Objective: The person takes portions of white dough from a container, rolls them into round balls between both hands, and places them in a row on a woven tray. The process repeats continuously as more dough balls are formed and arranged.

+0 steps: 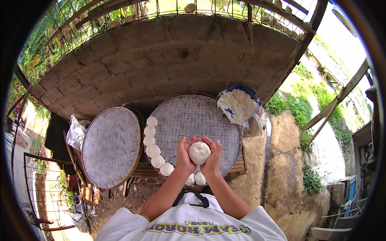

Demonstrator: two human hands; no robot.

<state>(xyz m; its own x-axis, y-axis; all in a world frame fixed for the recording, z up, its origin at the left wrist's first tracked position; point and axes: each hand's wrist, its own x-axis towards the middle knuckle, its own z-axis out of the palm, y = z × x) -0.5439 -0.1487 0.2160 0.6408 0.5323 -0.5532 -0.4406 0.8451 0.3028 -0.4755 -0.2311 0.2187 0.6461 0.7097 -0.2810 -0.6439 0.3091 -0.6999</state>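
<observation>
While our left hand [185,154] and right hand [212,156] cup one white dough ball [199,152] between them above the near edge of the round woven tray [201,116], we judge that even pressure from both palms would keep it smooth and round. Finished balls [152,150] curve along the tray's left and near rim. At its far right edge, a blue tub [238,105] holds loose white dough. Another woven tray [110,146] leans left.

Single head view, looking steeply down, close above hands [199,154], fisheye-bent edges.
</observation>
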